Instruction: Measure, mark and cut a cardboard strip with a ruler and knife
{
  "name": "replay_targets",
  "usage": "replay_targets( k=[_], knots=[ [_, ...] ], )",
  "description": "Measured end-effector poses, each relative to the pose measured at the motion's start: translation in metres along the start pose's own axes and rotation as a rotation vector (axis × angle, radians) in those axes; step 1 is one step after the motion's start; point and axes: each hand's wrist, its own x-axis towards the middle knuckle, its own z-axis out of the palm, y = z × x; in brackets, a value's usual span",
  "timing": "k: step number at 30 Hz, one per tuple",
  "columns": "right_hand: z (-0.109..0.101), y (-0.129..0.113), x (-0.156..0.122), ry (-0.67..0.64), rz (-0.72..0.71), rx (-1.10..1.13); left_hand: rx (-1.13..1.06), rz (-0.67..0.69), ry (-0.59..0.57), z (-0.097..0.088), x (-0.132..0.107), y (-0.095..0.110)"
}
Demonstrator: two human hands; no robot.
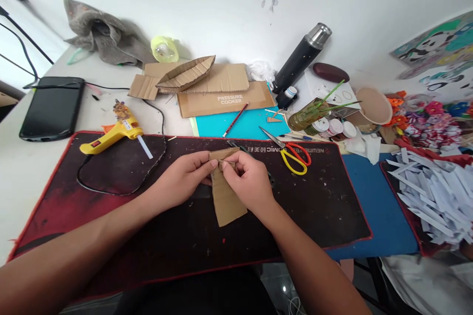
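A narrow piece of brown cardboard [228,202] is held above the dark desk mat, its long side pointing toward me. My left hand [188,174] pinches its upper left edge between thumb and fingers. With thumb and forefinger closed, my right hand [253,179] grips the same cardboard near the top. The thumbs almost meet at a small raised or torn bit there, too small to make out. Behind the right hand, a dark tool is mostly hidden. Scissors [291,156] with one red and one yellow handle lie to the right of that hand.
A yellow glue gun [114,135] with its black cord lies left on the mat [310,206]. Behind are cardboard pieces [221,78], a red pencil [236,119] and a black thermos [301,59]. A phone [51,108] rests far left; paper strips [439,197] are heaped right.
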Motion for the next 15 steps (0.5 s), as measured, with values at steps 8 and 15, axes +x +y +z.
replay_targets(
  k=[8,15],
  knots=[
    [0.0011,0.0016,0.0011,0.006,0.003,0.036,0.022,0.014,-0.044,0.0044,-0.0002,0.0043],
    [0.0059,0.0016,0.0039,0.055,-0.047,0.033,0.181,0.036,0.041,0.0036,-0.0027,0.0063]
  ],
)
